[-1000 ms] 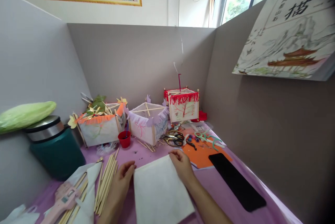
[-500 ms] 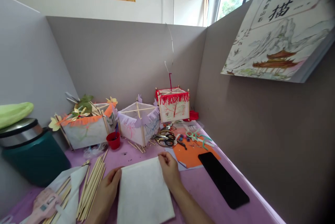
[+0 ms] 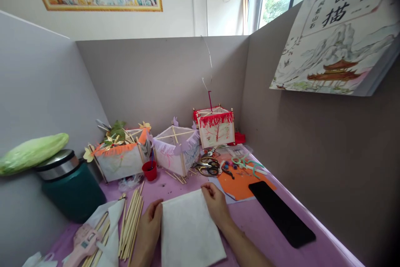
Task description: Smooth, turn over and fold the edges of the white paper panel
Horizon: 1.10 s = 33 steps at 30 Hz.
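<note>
The white sheet (image 3: 192,231) is lying in front of the person, over the near middle of the purple surface (image 3: 246,225), with its lower left part running out of view. The right hand (image 3: 215,205) is pinching its upper right corner between thumb and fingers. The left hand (image 3: 152,223) is curling narrowly at the left edge, just below the upper left corner; from here I cannot tell whether it is gripping or only touching.

The sheet is looking like paper or thin cloth, matte and faintly wrinkled, perhaps folded or layered, since a line is running along its top edge. I am judging it very light and soft, likely to be bending under its own weight, creasing easily and tearing if it is being tugged hard. The dull face is suggesting little slip. The two upper corners are seeming the best places for holding, with a gentle pinch and an even pull; a grip in the middle would be leaving wrinkles.

The bundle of sticks (image 3: 131,223) is lying just beside the left hand, and the orange paper (image 3: 234,185) is spreading beyond the right one. The black flat object (image 3: 281,213) is resting farther right, apart from the sheet.
</note>
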{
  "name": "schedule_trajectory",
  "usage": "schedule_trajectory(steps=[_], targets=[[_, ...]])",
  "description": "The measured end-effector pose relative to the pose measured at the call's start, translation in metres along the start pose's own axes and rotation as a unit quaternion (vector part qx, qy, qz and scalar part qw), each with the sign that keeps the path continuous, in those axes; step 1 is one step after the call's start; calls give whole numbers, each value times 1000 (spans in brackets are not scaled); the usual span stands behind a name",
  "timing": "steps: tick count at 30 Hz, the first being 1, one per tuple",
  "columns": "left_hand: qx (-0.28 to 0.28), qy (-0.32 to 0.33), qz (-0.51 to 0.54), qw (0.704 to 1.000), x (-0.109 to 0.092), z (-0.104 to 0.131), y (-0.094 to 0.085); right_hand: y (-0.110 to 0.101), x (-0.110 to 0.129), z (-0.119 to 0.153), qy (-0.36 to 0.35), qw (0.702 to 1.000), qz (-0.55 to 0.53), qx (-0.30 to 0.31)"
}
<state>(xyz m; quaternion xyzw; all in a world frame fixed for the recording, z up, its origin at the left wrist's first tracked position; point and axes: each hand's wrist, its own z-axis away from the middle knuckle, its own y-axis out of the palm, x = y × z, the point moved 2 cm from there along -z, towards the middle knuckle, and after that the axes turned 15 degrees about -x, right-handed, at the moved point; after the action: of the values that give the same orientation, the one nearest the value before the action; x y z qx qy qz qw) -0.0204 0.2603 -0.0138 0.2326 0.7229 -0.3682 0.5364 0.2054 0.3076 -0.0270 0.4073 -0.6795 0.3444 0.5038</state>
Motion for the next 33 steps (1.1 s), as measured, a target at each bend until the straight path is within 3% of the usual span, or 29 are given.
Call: schedule_trajectory(steps=[3,13,19,22,25,29,33], targets=[[-6,-6,2,1000,-3,2,0,0,-3,0,-13,1000,14,2],[7,73,-76,994,-11,2,4,-7,3,-3,-113,987,113,0],[58,188,-168,966,-24,1,21,-13,20,-3,-203,954,222,-6],[110,273,-272,916,-28,12,27,-15,32,-23,-228,929,292,-6],[123,316,-325,883,-26,23,27,-16,37,-59,-230,896,381,-2],[126,338,-342,868,-23,27,25,-9,32,-102,-219,848,480,57],[125,347,-343,864,-22,25,24,-8,34,-115,-210,816,529,103]])
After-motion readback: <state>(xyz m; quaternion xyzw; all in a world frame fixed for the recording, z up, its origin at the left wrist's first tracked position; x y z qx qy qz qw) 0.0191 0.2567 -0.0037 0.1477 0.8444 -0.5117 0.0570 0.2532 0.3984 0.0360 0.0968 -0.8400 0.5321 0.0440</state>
